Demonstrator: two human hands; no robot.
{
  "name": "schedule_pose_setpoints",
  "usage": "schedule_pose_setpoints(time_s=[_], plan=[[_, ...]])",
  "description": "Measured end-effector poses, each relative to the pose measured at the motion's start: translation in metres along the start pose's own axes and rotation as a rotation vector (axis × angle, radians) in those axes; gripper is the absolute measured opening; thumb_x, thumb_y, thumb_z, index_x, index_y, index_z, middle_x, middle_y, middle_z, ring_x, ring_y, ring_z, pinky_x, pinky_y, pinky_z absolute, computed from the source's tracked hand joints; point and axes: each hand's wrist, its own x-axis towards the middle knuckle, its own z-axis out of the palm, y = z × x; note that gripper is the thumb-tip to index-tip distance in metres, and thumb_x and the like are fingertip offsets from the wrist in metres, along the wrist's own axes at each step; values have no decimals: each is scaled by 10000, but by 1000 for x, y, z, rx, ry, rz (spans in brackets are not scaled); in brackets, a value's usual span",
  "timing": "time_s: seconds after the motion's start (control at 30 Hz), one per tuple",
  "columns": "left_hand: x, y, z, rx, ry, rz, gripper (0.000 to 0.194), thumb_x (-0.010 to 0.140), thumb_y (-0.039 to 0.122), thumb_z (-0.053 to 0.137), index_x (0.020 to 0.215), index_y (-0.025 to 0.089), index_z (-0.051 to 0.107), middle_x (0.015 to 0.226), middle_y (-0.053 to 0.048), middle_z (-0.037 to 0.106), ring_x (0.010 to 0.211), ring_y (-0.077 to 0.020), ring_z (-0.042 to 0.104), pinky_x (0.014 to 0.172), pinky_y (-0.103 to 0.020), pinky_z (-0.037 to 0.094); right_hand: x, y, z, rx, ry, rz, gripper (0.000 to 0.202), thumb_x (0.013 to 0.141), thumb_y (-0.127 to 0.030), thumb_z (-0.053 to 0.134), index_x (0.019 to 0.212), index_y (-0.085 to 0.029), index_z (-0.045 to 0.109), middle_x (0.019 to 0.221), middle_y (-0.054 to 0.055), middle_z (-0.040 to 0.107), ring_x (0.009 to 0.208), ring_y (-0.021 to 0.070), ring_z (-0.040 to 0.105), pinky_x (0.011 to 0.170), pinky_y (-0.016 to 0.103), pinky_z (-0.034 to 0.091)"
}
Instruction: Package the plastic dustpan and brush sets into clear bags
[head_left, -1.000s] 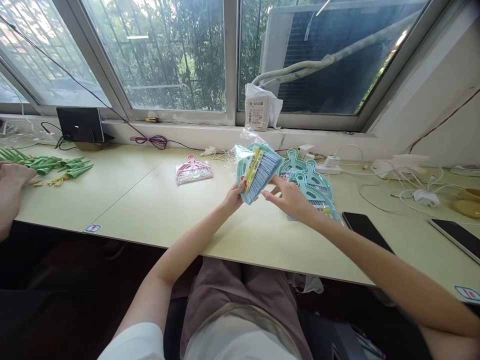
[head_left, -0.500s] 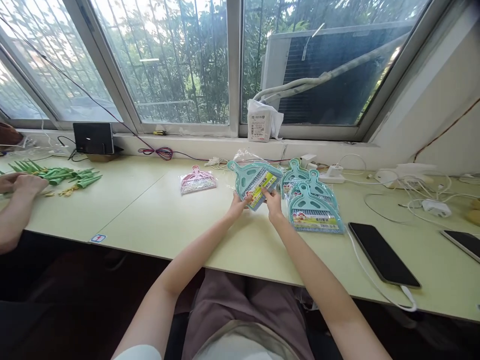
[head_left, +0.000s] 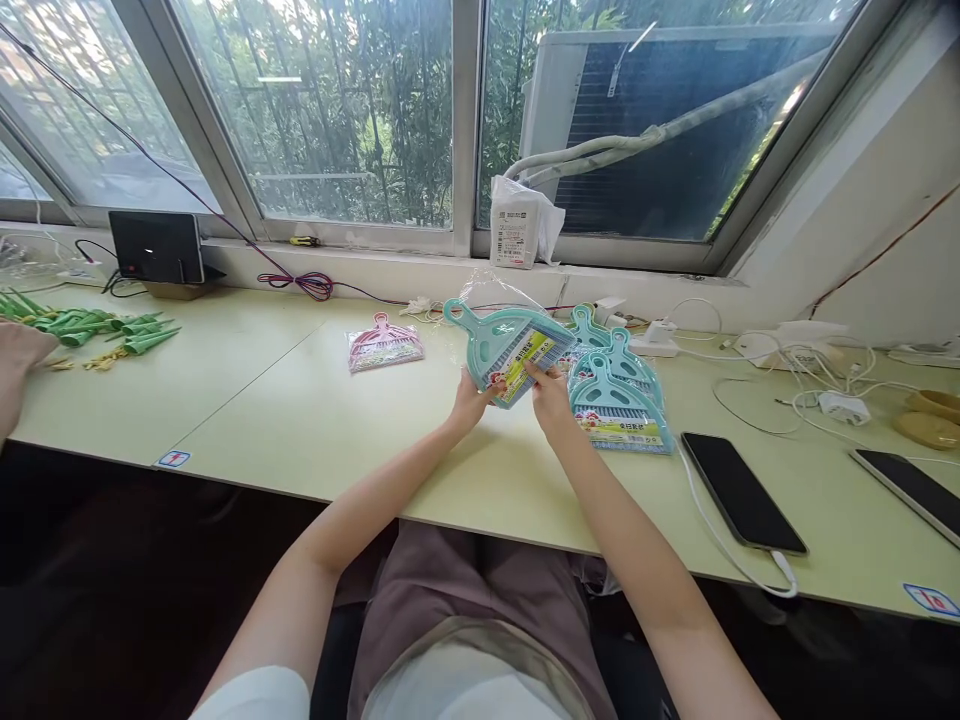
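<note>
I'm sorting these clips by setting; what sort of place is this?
Probably a small workroom or packing spot: a long table under windows, several bagged teal dustpan sets lying together, and a co-worker's hand beside green items.

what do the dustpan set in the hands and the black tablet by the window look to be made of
The teal dustpan looks like moulded plastic, smooth and softly shiny; its brush bristles look like synthetic fibre, in fine straight strands. The wrap around them seems a thin clear film, given its creases and glints. The black tablet looks to have a glossy glass front; its casing material I can't tell.
</note>
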Motion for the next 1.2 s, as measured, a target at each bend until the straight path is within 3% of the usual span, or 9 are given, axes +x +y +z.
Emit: schedule_pose_setpoints(time_s=[0.1, 0.23, 0.47, 0.67, 0.77, 0.87, 0.97, 1.1, 1.2], plan=[[-2, 5, 1, 81, -33, -15, 650, 609, 363, 835, 1111, 216, 448, 1054, -69, 589, 858, -229, 628, 621, -329, 532, -1, -1, 1, 35, -26, 7, 303, 604, -238, 820, 852, -225, 646, 950, 10, 743, 1018, 214, 658, 901, 391, 544], [-3, 5, 0, 146, -16, 11, 647, 624, 384, 829, 1116, 223, 441, 1049, -66, 590, 874, -224, 625, 550, -277, 514, -1, -5, 3, 45, -38, 30, 243, 651, -206, 774, 850, -233, 638, 929, 11, 742, 1037, 217, 663, 904, 392, 562], [-3, -1, 3, 70, -34, 122, 752, 572, 351, 875, 1171, 222, 438, 1164, -77, 595, 1111, -263, 592, 850, -355, 536, 2, -9, 1, 63, -59, 176, 286, 677, -200, 774, 921, -251, 633, 904, -2, 746, 1017, 218, 681, 858, 393, 600], [-12, 3, 9, -6, -302, -98, 695, 649, 528, 794, 1177, 203, 481, 1189, -136, 648, 1050, -278, 631, 742, -355, 544, 3, -4, 2, 127, 88, 138, 241, 794, -263, 690, 1021, -248, 612, 973, 10, 738, 1005, 202, 690, 848, 382, 603], [-12, 1, 9, -65, -454, -175, 725, 647, 575, 782, 1224, 236, 502, 1260, -147, 628, 1140, -297, 601, 806, -388, 535, 6, -4, 0, 143, 133, 118, 240, 807, -272, 684, 1032, -242, 605, 991, 18, 736, 1009, 197, 688, 867, 371, 595], [-4, 3, 6, -170, -356, -148, 662, 675, 656, 720, 1189, 272, 557, 1382, -104, 557, 1245, -284, 538, 895, -393, 507, 7, -4, -2, 127, 128, 86, 224, 808, -266, 688, 1017, -250, 610, 1009, 14, 734, 1020, 176, 681, 893, 338, 584], [7, 12, -2, -327, -209, -112, 603, 739, 719, 611, 1131, 261, 583, 1295, -78, 619, 1208, -256, 567, 900, -370, 504, 6, -4, 0, 144, 130, 117, 204, 811, -224, 672, 1003, -257, 613, 1007, 1, 732, 1021, 156, 678, 901, 317, 579], [10, 20, -6, -420, 2, -23, 528, 752, 579, 702, 1132, 236, 570, 1117, -44, 685, 1064, -206, 642, 885, -327, 509, -3, 4, 11, 159, 104, 156, 202, 800, -196, 670, 985, -256, 616, 976, -9, 733, 991, 155, 684, 900, 322, 578], [3, 13, 5, -396, 105, -88, 545, 684, 494, 791, 1091, 196, 585, 1060, -55, 701, 1013, -216, 663, 881, -337, 521, -11, 14, 20, 156, 118, 153, 219, 794, -192, 669, 1001, -242, 617, 955, -4, 735, 962, 156, 690, 904, 319, 571]])
